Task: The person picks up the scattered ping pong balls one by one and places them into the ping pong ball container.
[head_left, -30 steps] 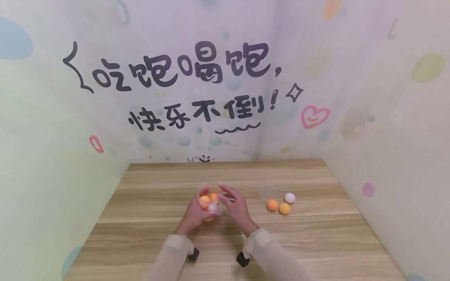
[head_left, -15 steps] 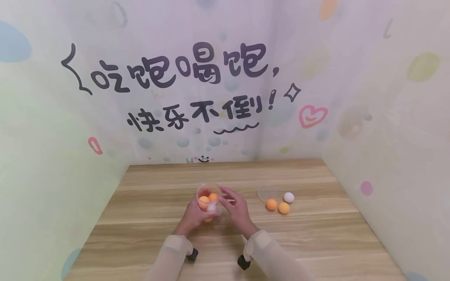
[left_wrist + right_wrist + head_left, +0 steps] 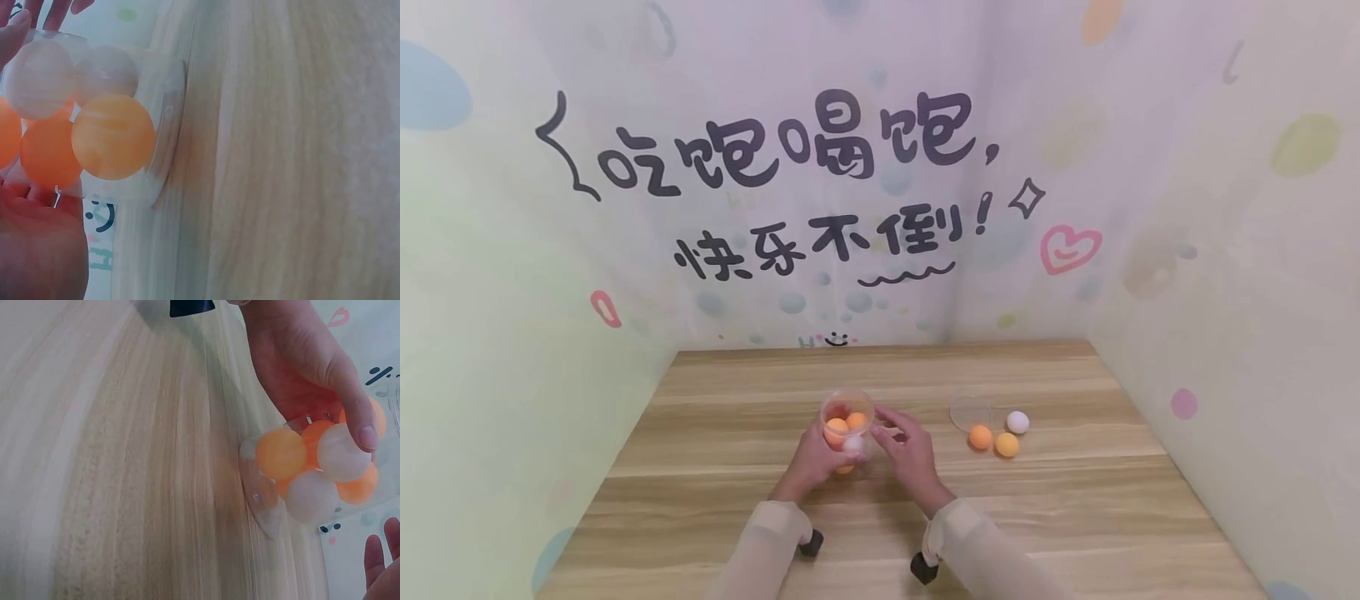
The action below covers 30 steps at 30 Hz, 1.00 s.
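Note:
My left hand (image 3: 811, 458) grips a clear plastic jar (image 3: 867, 452) round its side, thumb across the near wall. Inside sit several ping-pong balls: an orange one (image 3: 112, 136) lies near the base and a white one (image 3: 344, 452) shows under the thumb in the right wrist view. The jar's mouth is uncovered and faces up; its base is close over the wooden table. On the jar's right side, my right hand (image 3: 913, 458) holds nothing, its fingers loosely bent with the tips near the rim. The left fingers behind the jar are partly hidden by the balls.
Right of the hands lie a clear round lid (image 3: 970, 412), a white ball (image 3: 1018, 422), an orange ball (image 3: 980, 437) and a yellow-orange ball (image 3: 1007, 445) on the table (image 3: 737, 383). Printed walls enclose its back and both sides.
My right hand has drawn slightly right and down, its fingers coming off the jar's rim. The left hand keeps its grip in the same place; the loose balls and lid have not moved.

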### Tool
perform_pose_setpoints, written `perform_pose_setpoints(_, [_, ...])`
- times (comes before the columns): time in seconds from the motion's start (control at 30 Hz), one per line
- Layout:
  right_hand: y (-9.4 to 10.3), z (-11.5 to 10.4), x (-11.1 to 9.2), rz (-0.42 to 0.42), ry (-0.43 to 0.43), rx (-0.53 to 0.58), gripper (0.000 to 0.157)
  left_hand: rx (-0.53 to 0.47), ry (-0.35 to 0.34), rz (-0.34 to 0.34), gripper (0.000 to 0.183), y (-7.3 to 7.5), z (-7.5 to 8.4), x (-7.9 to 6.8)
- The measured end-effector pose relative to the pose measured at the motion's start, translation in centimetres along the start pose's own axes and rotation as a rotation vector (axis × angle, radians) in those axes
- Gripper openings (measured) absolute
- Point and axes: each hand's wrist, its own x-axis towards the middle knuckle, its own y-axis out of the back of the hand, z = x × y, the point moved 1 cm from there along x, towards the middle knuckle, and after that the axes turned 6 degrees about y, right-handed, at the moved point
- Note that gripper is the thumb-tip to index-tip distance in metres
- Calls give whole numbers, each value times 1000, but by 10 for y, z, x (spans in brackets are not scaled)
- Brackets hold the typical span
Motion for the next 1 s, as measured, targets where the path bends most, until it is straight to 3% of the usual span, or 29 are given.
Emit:
perform_pose_setpoints(0.13, [0, 15, -2, 17, 8, -20, 34, -10, 12, -3, 88, 0, 0, 0])
perform_pose_setpoints(0.37, [4, 19, -4, 48, 145, -198, 31, -11, 1, 5, 91, -1, 2, 0])
perform_pose_setpoints(0.5, [6, 21, -6, 61, 182, -263, 30, 14, 0, 5, 89, -1, 2, 0])
perform_pose_setpoints(0.77, [10, 31, -7, 65, 106, -306, 36, 7, -6, -4, 88, 1, 0, 0])
perform_pose_setpoints(1.0, [13, 37, -8, 85, 79, -336, 38, -10, -3, -40, 83, 4, 33, -14])
